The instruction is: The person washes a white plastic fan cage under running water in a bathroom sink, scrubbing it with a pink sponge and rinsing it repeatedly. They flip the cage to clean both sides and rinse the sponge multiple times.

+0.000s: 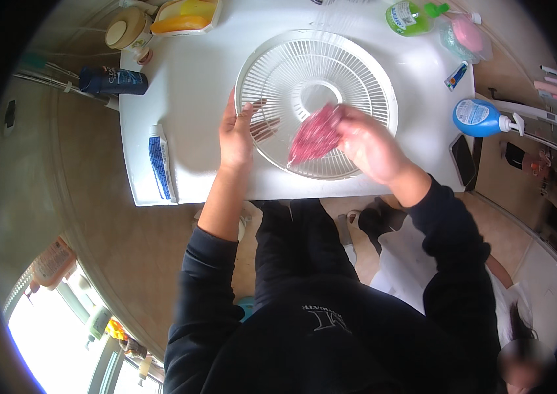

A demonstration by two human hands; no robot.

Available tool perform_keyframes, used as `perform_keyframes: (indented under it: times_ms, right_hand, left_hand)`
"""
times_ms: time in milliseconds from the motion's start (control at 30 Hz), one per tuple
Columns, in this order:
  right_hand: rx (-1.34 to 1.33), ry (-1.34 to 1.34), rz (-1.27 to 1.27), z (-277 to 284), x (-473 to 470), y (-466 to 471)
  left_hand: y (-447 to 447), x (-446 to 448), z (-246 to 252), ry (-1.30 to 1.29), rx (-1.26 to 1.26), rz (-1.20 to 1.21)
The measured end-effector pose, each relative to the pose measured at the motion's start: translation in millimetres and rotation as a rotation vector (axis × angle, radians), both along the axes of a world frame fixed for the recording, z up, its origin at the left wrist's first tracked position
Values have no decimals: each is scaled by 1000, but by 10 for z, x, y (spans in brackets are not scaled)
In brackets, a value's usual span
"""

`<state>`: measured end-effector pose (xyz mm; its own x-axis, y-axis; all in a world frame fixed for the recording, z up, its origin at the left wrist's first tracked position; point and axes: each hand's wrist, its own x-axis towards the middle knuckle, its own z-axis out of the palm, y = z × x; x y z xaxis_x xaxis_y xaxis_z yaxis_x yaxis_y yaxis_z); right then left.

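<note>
A round white plastic fan grille (pixel 278 59) is held over a white washbasin (pixel 180 162), near the thin streams of water at the top of the view. My left hand (pixel 239 133) grips the grille's left rim, with the thumb on top and fingers showing through the slats. My right hand (pixel 372 143) holds a crumpled red cloth (pixel 314 135) against the lower middle of the grille; both are blurred.
Bottles stand around the basin: green soap (pixel 409 18), a blue pump bottle (pixel 478 117), dark shampoo (pixel 113 80). A toothpaste tube (pixel 161 165) lies left, a phone (pixel 462 160) right. Another person in white (pixel 404 256) is at the lower right.
</note>
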<state>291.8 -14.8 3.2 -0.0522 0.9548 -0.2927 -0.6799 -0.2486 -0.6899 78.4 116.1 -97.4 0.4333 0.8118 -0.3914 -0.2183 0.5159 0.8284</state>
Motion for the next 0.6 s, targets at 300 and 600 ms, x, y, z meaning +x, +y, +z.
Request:
perform_keyframes:
  times_ms: [300,600]
  right_hand:
    - [46,842,-452,312,235,-98]
    - [133,917,-466,447,144,-100]
  left_hand:
    - [-1,16,70,12,-45,-30]
    - [0,11,63,7,-29,-50]
